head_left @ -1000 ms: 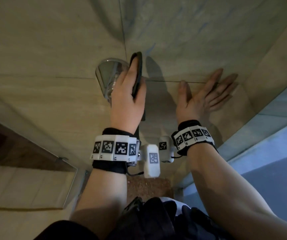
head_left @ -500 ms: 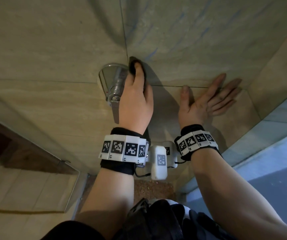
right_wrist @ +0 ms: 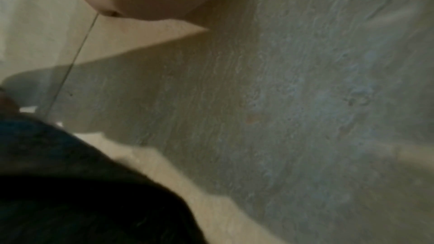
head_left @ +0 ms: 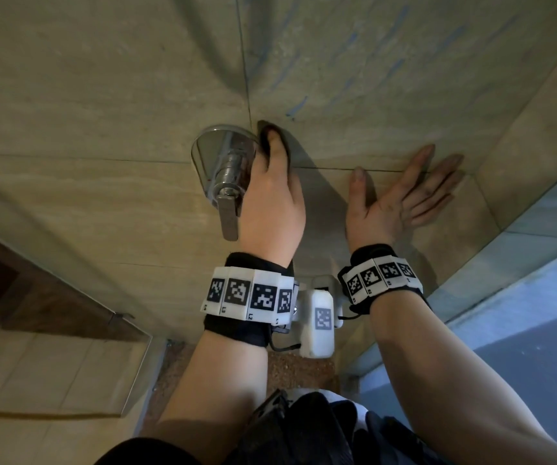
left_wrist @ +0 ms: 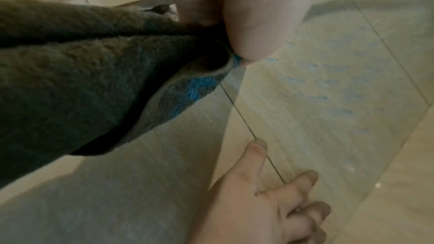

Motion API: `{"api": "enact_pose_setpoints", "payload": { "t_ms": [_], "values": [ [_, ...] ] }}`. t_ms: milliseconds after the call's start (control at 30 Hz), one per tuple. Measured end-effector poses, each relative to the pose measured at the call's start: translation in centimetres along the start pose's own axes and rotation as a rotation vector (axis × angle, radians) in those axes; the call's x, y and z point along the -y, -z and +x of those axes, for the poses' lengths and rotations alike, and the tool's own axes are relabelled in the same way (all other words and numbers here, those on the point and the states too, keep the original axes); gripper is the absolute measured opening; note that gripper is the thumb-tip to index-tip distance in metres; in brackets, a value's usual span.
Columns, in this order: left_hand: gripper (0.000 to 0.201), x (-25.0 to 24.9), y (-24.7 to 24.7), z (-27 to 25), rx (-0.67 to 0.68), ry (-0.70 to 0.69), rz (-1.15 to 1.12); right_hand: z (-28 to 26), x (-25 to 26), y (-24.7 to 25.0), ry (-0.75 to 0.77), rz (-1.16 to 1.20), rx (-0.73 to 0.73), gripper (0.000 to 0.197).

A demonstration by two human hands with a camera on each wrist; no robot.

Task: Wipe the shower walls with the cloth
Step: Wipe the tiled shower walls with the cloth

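Since a second ago left hand (head_left: 272, 199) has shifted right of the chrome shower valve (head_left: 228, 169), so the valve body and its lever are now uncovered; right hand (head_left: 401, 199) has hardly moved. Left hand grips a dark cloth (head_left: 265, 135), fingers curled round it, cloth's top edge poking out above the fingertips and pressed to the beige tiled shower wall (head_left: 102, 78) just beside the valve plate. Left wrist view: cloth (left_wrist: 82, 73) is dark grey with a blue patch near its edge, thumb clamping it from above, cloth touching the wall (left_wrist: 340, 62) at a grout line. Right hand is flat on the wall, fingers straight and spread, thumb pointing up, holding nothing; seen also low in left wrist view (left_wrist: 270, 201). Hands are near each other, not touching. Faint blue streaks (head_left: 295, 109) on the tile above the cloth, more across the upper-right tile. Right wrist view is blurred: wall (right_wrist: 281, 99) with bluish smears, a fingertip at top, a dark shape bottom left that may be the cloth, cannot tell. Both wrists wear marker bands (head_left: 247, 293). Glass panel edge (head_left: 136, 347) lower left.
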State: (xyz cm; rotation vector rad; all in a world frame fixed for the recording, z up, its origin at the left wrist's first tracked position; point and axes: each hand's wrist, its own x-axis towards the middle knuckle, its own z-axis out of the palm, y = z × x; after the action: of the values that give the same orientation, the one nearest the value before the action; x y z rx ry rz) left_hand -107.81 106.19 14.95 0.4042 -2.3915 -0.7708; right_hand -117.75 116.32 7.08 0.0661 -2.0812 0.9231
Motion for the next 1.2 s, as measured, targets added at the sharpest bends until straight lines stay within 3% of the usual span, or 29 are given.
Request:
{"api": "enact_pose_setpoints", "payload": {
  "t_ms": [100, 167, 300, 433, 600, 667, 1033, 1200],
  "values": [
    [0.055, -0.2, -0.2, -0.4, 0.089, -0.132, 0.017, 0.0, 0.1, 0.1, -0.001, 0.003, 0.004, 0.084],
    [0.053, -0.1, -0.2, -0.5, 0.075, -0.135, 0.033, 0.0, 0.1, 0.2, 0.005, 0.009, 0.016, 0.083],
    [0.056, -0.1, 0.3, -0.2, -0.008, -0.002, -0.004, 0.0, 0.0, 0.3, -0.004, 0.016, 0.022, 0.084],
    [0.059, -0.2, 0.5, 0.4, -0.006, 0.084, -0.071, 0.0, 0.0, 0.3, 0.002, 0.014, 0.034, 0.078],
    [0.056, -0.7, -0.1, 0.2, 0.123, -0.12, -0.042, 0.1, -0.2, 0.1, 0.005, -0.014, 0.017, 0.086],
    [0.055, -0.5, -0.3, 0.0, 0.137, -0.137, -0.033, 0.0, -0.3, 0.1, 0.008, -0.013, 0.012, 0.085],
    [0.058, -1.3, 0.1, 0.1, -0.032, 0.02, -0.023, 0.1, -0.6, -0.3, 0.042, -0.027, -0.032, 0.081],
    [0.058, -1.8, 0.1, 0.6, 0.02, 0.009, -0.067, 0.2, -1.0, -0.5, 0.054, -0.061, -0.042, 0.079]
  ]
}}
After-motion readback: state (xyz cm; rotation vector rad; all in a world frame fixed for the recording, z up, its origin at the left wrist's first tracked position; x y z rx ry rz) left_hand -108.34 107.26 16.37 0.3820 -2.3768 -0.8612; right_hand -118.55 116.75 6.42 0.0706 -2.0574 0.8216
